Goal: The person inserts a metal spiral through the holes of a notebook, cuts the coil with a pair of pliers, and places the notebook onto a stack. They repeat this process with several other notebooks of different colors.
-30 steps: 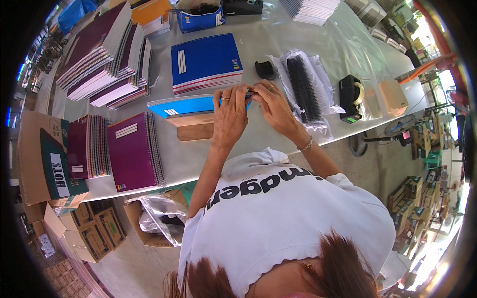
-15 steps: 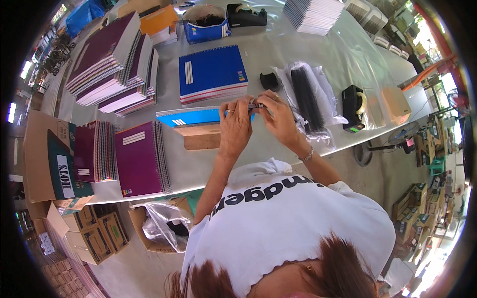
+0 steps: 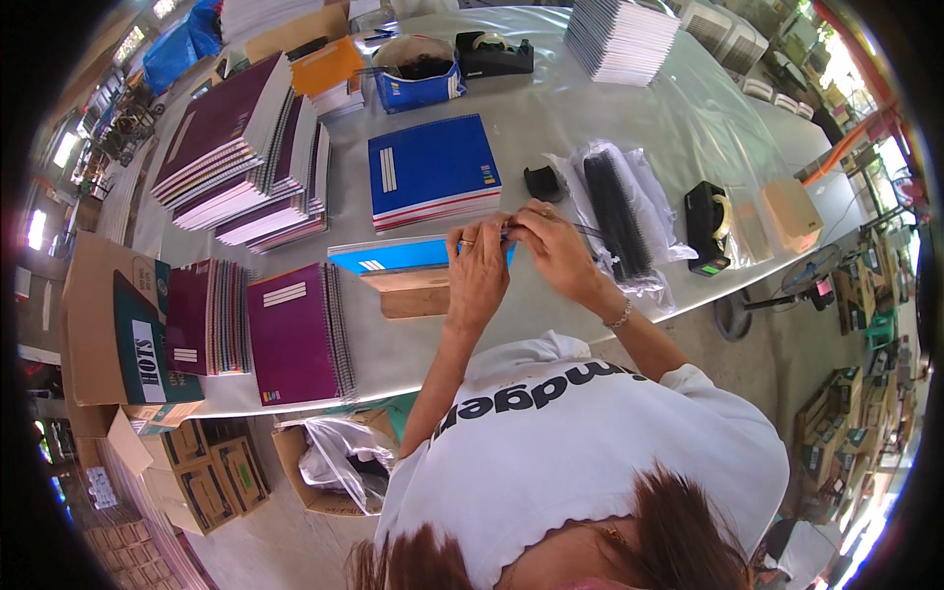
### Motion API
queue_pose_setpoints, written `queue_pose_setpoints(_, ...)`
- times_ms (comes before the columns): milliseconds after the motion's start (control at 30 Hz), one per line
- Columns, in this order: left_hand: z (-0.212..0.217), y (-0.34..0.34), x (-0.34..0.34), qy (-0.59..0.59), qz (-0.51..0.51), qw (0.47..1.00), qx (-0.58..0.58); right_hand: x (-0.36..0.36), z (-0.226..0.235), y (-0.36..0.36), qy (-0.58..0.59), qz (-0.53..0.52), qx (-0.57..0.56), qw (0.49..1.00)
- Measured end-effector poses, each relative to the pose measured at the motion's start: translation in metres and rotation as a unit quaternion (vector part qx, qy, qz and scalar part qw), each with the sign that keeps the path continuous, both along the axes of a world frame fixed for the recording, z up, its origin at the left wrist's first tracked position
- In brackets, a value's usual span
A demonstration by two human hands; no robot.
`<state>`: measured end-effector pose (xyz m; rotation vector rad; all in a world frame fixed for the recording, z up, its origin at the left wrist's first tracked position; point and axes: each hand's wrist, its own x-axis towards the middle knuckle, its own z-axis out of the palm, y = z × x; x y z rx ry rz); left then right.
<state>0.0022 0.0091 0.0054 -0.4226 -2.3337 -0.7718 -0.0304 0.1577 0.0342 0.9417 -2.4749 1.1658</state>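
Both hands meet over the right-hand end of a light-blue notebook [image 3: 393, 256]. The left hand [image 3: 479, 258] is arched, its fingertips pinched down on the notebook's edge, forearm running back toward the white shirt at the near side. The right hand [image 3: 551, 241] closes from the right, its thumb and fingers pinched on a thin dark binding spine [image 3: 516, 228] that sits between the two sets of fingertips; a bracelet shows at that wrist. So the notebook lies flat under and just left of the grip, resting on a wooden block [image 3: 413, 293] on the grey table [image 3: 629, 128].

Just right of the hands lies a clear bag of black binding combs [image 3: 618, 211], with a small black clip [image 3: 542, 183] beside it and a black tape dispenser [image 3: 710, 226] further right. Beyond the hands sits a dark-blue notebook stack [image 3: 433, 169]. To the left are maroon spiral notebooks [image 3: 292, 332], and further off, leaning maroon stacks [image 3: 246, 157].

Against half a second ago, the hands remain pinched at the same end of the notebook, the left wrist a little lower and the fingers drawn slightly closer together; the notebook has not shifted on the block.
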Motion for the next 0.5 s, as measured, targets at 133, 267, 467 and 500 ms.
queue_pose_setpoints(133,-0.002,0.0,0.001,-0.007,0.007,1.0,0.001,-0.001,0.006,0.005,-0.076,0.033,-0.051,0.995)
queue_pose_setpoints(267,0.0,0.002,-0.001,-0.017,0.012,1.0,0.001,0.0,0.003,0.0,0.026,0.0,-0.011,1.0)
queue_pose_setpoints(467,-0.002,0.001,0.002,-0.004,0.025,1.0,-0.015,0.0,0.004,0.003,-0.106,0.044,-0.111,0.987)
queue_pose_setpoints(500,-0.003,0.001,0.002,0.0,0.026,1.0,-0.011,-0.001,0.004,0.004,-0.081,0.039,-0.084,0.992)
